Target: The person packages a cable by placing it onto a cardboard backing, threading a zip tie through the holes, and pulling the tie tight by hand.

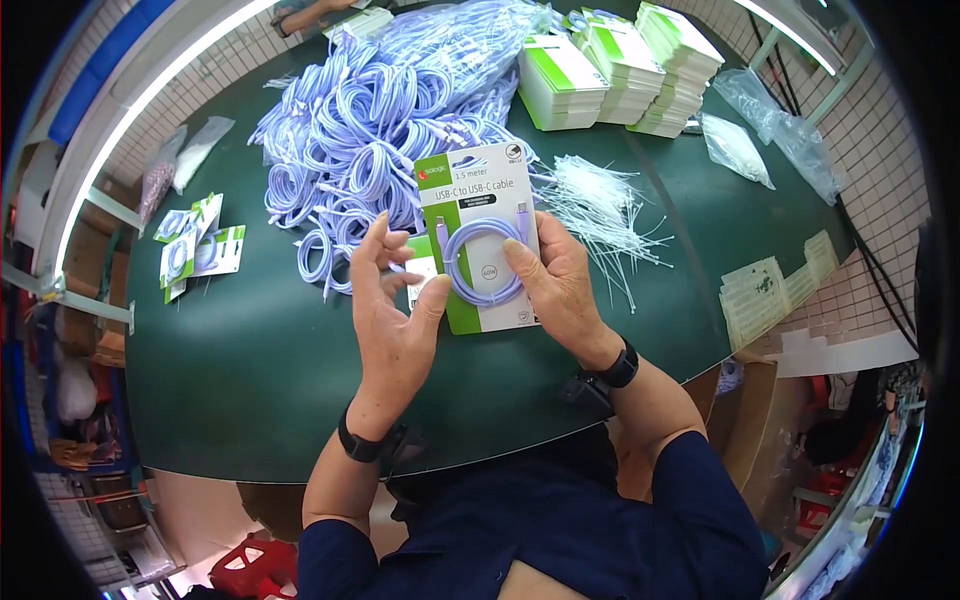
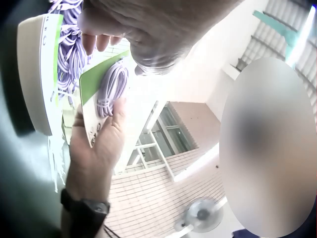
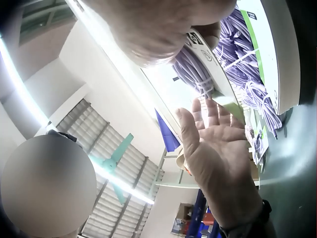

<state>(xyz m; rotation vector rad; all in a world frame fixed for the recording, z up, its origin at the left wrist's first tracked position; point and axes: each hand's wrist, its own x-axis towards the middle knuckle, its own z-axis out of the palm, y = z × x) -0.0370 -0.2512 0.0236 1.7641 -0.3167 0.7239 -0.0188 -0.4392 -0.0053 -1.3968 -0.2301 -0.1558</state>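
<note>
A green and white USB-C cable card (image 1: 503, 313) stands upright in front of me, with a coiled lilac cable (image 1: 456, 281) fixed to its face. My right hand (image 1: 565, 285) grips the card at its right edge, thumb on the front beside the coil and fingers behind. At the card's left side my left hand (image 1: 393, 325) is raised, its fingers spread and slightly bent, the thumb tip near the card's lower left edge. Below, partly hidden by the held card, a stack of cards (image 2: 37, 74) lies on the table.
Behind the card a heap of coiled lilac cables (image 1: 370, 120) covers the table. White cable ties (image 1: 600, 205) lie loose to its right. Stacks of cards (image 1: 565, 85) stand at the back right. Finished cable cards (image 1: 215, 250) lie in a small pile at left. Wristbands carry the cameras.
</note>
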